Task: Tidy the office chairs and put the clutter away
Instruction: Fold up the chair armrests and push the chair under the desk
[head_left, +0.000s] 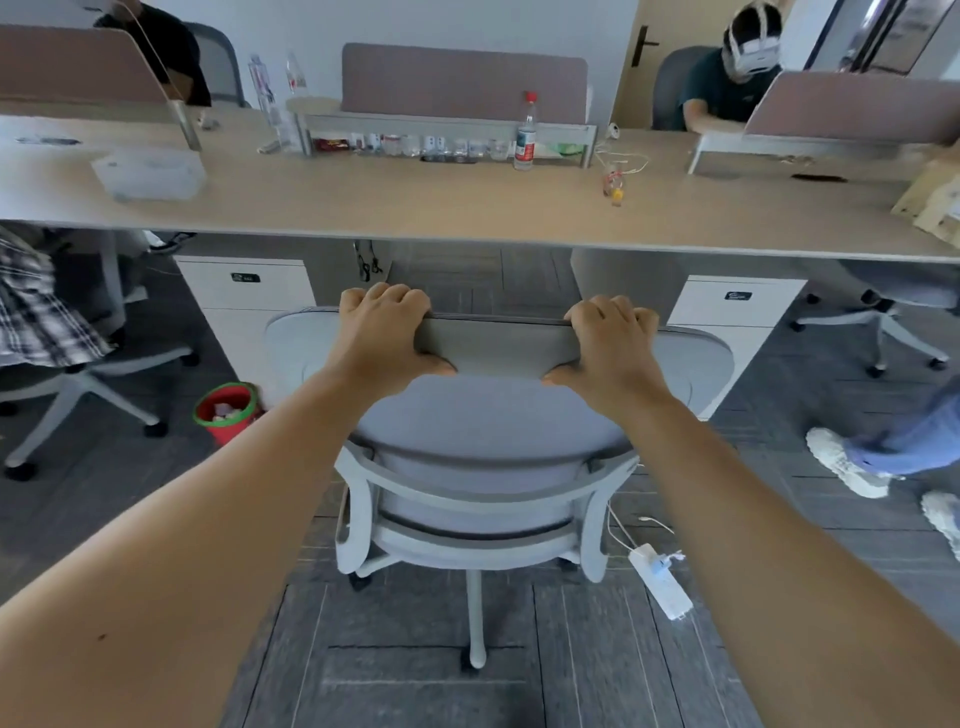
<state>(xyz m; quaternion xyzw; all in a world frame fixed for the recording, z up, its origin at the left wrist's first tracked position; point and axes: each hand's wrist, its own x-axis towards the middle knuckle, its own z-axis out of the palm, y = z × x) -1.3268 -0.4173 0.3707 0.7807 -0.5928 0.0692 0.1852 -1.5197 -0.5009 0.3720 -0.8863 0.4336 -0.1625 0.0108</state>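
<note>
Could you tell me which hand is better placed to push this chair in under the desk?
Neither alone: the left hand and right hand both grip the top of the chair backrest, evenly spaced. A two-handed push toward the desk looks steadiest.

Desk (467, 213): water bottle (525, 136), clear box (150, 171); floor (415, 649): chair (483, 457), power strip (662, 582)

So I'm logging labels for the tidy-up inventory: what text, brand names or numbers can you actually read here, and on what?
No text is legible in this view.
Left drawer cabinet: dark tag, too blurred to read.
Right drawer cabinet: dark tag, too blurred to read.
Water bottle on the desk: red and white label, print too small to read.
Small jars under the desk shelf: labels too small to read.
</note>
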